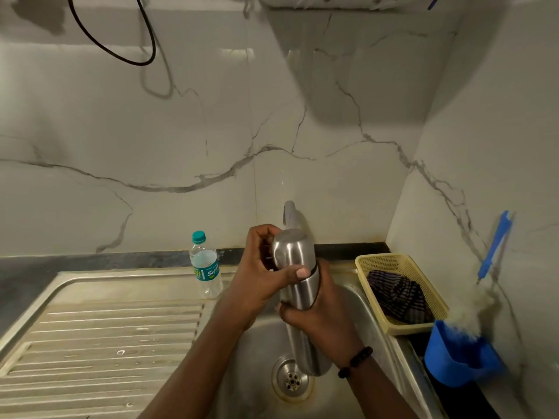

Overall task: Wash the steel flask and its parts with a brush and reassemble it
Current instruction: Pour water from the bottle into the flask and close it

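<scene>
Flask (298,300) brushed steel, upright over sink (363,300); left hand (260,273) grips cap, right hand (325,316) grips body.

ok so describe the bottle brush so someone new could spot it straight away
Start at the steel sink and look right, past the yellow basket holding a dark striped cloth, to the blue holder by the side wall. The bottle brush stands in it, the only thing with a long blue handle and fluffy white bristles.
</scene>
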